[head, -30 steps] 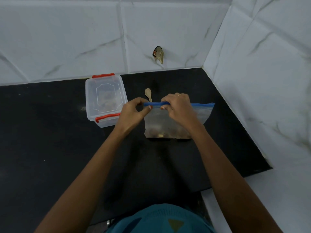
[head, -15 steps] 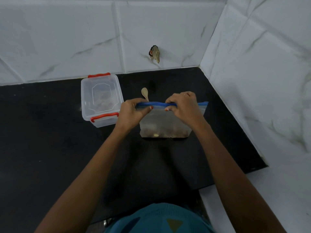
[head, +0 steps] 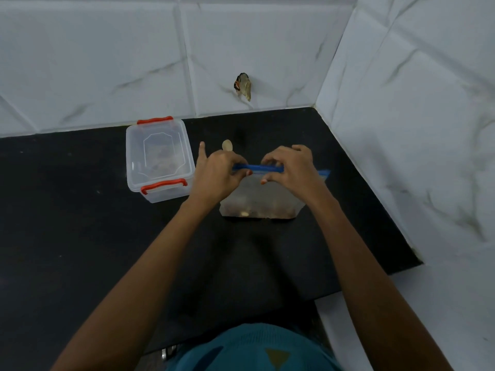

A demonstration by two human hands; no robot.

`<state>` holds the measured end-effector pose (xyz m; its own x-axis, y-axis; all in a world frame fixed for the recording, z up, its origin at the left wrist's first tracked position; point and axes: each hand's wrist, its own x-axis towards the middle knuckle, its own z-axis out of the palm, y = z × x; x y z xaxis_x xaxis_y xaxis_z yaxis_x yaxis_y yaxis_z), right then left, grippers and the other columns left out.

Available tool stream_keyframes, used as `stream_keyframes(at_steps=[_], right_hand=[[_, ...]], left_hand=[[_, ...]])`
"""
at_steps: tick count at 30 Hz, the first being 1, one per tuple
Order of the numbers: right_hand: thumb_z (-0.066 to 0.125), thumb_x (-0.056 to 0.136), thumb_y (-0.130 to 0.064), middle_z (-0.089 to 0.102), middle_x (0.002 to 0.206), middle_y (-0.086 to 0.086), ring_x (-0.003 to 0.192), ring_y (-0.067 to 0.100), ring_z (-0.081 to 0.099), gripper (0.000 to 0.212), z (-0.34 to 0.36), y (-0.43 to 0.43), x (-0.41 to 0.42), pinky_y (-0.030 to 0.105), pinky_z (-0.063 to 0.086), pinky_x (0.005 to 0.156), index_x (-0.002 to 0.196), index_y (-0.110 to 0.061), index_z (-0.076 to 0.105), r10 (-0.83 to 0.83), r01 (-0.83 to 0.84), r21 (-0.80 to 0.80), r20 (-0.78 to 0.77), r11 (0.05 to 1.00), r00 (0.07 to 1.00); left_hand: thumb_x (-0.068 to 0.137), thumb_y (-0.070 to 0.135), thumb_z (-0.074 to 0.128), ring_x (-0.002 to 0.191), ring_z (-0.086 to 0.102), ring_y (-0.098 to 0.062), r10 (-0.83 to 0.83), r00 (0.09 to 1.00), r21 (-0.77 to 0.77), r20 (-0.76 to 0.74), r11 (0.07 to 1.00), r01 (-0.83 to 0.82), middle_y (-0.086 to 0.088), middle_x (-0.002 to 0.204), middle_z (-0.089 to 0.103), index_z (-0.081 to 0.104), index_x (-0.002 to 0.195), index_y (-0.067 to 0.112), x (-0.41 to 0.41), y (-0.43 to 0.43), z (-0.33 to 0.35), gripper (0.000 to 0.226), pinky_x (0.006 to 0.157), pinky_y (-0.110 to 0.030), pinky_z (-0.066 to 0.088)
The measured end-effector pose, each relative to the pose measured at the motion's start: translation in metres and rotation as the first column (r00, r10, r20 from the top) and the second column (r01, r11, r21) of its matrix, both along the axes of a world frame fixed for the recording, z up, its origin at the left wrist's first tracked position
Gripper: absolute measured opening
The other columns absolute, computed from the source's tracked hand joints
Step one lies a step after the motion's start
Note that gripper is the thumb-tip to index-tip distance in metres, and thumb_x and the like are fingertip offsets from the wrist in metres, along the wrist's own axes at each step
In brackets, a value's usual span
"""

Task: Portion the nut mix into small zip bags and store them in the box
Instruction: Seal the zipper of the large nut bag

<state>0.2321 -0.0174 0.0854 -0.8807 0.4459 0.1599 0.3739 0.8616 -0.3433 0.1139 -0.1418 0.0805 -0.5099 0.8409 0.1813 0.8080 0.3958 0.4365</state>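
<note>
Both hands pinch the blue zip strip [head: 257,168] of a standing bag [head: 261,202] holding nuts: left hand [head: 218,174], right hand [head: 290,170]. A lidded clear box [head: 159,159] sits left; a spoon [head: 227,145] lies behind.

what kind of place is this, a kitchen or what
Probably a home kitchen corner: a black counter meets white marble-look wall tiles, and on it are a zip bag of nut mix, a clear storage box with red clips and a small spoon.

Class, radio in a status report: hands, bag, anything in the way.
Left hand and right hand both pinch the zip bag at its blue strip. Bag upright on counter, nuts at bottom. Box left of it, apart; spoon behind.
</note>
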Motion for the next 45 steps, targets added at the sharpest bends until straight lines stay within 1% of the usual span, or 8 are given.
stream_keyframes(at_steps=[6, 14, 25, 27, 30, 36, 40, 45], right_hand=[[0.065, 0.083, -0.024, 0.063, 0.1, -0.003, 0.102, 0.012, 0.053, 0.019, 0.0, 0.009, 0.014, 0.033, 0.013, 0.109, 0.102, -0.018, 0.067, -0.067, 0.065, 0.072, 0.018, 0.995, 0.998], [0.06, 0.087, -0.023, 0.063, 0.109, 0.002, 0.111, 0.016, 0.052, 0.023, -0.001, 0.008, 0.008, 0.035, -0.003, 0.114, 0.109, -0.015, 0.065, -0.066, 0.059, 0.071, 0.094, 0.996, 0.993], [0.072, 0.076, -0.031, 0.062, 0.109, -0.003, 0.107, 0.013, 0.052, 0.037, 0.006, 0.025, 0.035, 0.038, 0.01, 0.112, 0.11, -0.019, 0.063, -0.119, 0.121, -0.052, 0.039, 0.991, 0.992], [0.071, 0.078, -0.024, 0.063, 0.108, 0.0, 0.104, 0.014, 0.055, 0.032, 0.006, 0.033, 0.042, 0.038, 0.021, 0.11, 0.108, -0.014, 0.065, -0.16, 0.162, -0.095, 0.028, 0.982, 0.987], [0.068, 0.08, -0.013, 0.063, 0.104, 0.005, 0.095, 0.013, 0.055, 0.027, 0.002, 0.037, 0.045, 0.029, 0.04, 0.093, 0.106, -0.008, 0.065, -0.199, 0.192, -0.219, -0.007, 0.957, 0.98], [0.068, 0.08, -0.008, 0.062, 0.099, 0.006, 0.091, 0.011, 0.049, 0.024, -0.004, 0.038, 0.041, 0.026, 0.042, 0.086, 0.103, -0.004, 0.066, -0.228, 0.217, -0.228, -0.026, 0.949, 0.973], [0.072, 0.075, -0.003, 0.057, 0.099, 0.001, 0.09, 0.009, 0.053, 0.03, -0.004, 0.039, 0.047, 0.006, 0.04, 0.073, 0.104, -0.006, 0.064, -0.275, 0.211, -0.391, -0.114, 0.896, 0.955], [0.069, 0.078, -0.004, 0.062, 0.099, 0.006, 0.089, 0.011, 0.058, 0.024, -0.005, 0.046, 0.059, 0.012, 0.046, 0.073, 0.101, -0.005, 0.063, -0.368, 0.261, -0.485, -0.139, 0.835, 0.919]], left_hand=[[0.091, 0.027, 0.056, 0.118, 0.05, -0.016, 0.022, 0.998, -0.037, -0.054, 0.999, -0.024, -0.003, 0.114, 0.064, 0.061, 0.113, 0.016, 0.006, 0.0, 0.001, 0.026, 0.115, -0.05, -0.001], [0.09, 0.033, 0.055, 0.121, 0.046, -0.015, -0.065, 0.98, -0.112, -0.19, 0.993, 0.044, 0.001, 0.115, 0.062, 0.061, 0.112, 0.022, 0.01, 0.005, 0.009, 0.026, 0.112, -0.057, -0.005], [0.093, 0.028, 0.051, 0.119, 0.047, -0.017, -0.041, 0.979, -0.134, -0.199, 0.991, 0.014, -0.002, 0.112, 0.063, 0.061, 0.116, 0.021, 0.01, 0.008, 0.006, 0.026, 0.111, -0.055, -0.007], [0.094, 0.028, 0.05, 0.12, 0.047, -0.017, -0.015, 0.983, -0.132, -0.182, 0.991, -0.009, -0.003, 0.114, 0.063, 0.061, 0.117, 0.02, 0.006, 0.007, 0.005, 0.027, 0.112, -0.055, -0.006], [0.094, 0.028, 0.05, 0.12, 0.047, -0.018, -0.013, 0.988, -0.131, -0.157, 0.991, -0.008, -0.004, 0.115, 0.062, 0.06, 0.118, 0.02, 0.005, 0.006, 0.005, 0.027, 0.112, -0.054, -0.005], [0.093, 0.024, 0.052, 0.121, 0.047, -0.02, -0.003, 0.993, -0.104, -0.117, 0.994, -0.01, -0.005, 0.114, 0.062, 0.06, 0.114, 0.019, 0.006, 0.009, 0.003, 0.023, 0.112, -0.055, -0.005], [0.092, 0.024, 0.053, 0.122, 0.046, -0.021, -0.002, 0.991, -0.109, -0.132, 0.994, -0.013, -0.005, 0.114, 0.061, 0.06, 0.113, 0.019, 0.004, 0.011, 0.003, 0.023, 0.112, -0.055, -0.005], [0.092, 0.023, 0.053, 0.122, 0.045, -0.02, 0.001, 0.996, -0.095, -0.094, 0.995, -0.01, -0.005, 0.113, 0.061, 0.06, 0.113, 0.019, 0.0, 0.01, 0.002, 0.023, 0.112, -0.055, -0.003]])
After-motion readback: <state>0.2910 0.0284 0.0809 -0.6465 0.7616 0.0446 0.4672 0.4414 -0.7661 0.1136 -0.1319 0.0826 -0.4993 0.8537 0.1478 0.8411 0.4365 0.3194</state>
